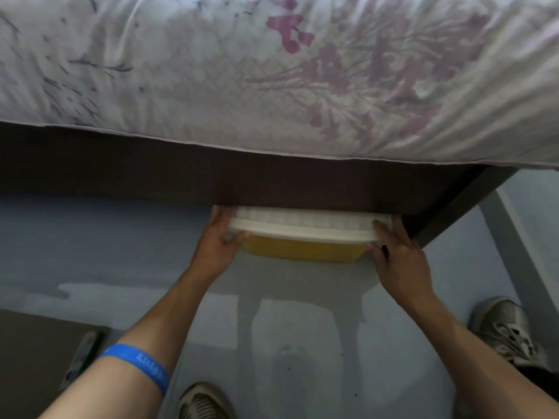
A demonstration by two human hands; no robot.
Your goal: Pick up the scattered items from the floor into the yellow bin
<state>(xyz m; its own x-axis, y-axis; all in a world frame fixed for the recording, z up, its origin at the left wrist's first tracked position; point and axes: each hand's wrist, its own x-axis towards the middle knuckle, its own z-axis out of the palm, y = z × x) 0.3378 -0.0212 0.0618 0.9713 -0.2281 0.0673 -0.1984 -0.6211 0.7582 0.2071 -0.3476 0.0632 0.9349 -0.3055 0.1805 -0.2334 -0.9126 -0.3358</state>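
The yellow bin (302,249) with a white lid (302,226) sits on the floor, mostly tucked under the dark bed frame, so only its front edge shows. My left hand (219,237) grips the lid's left corner, thumb below the rim and fingers over the top. My right hand (396,249) grips the right corner the same way. No scattered items show on the floor here.
A dark wooden bed frame (211,173) with a white floral sheet (272,71) overhangs the bin. The floor (121,255) is grey-blue. My shoes appear at bottom centre (201,402) and at right (508,331). A dark mat (33,358) lies bottom left.
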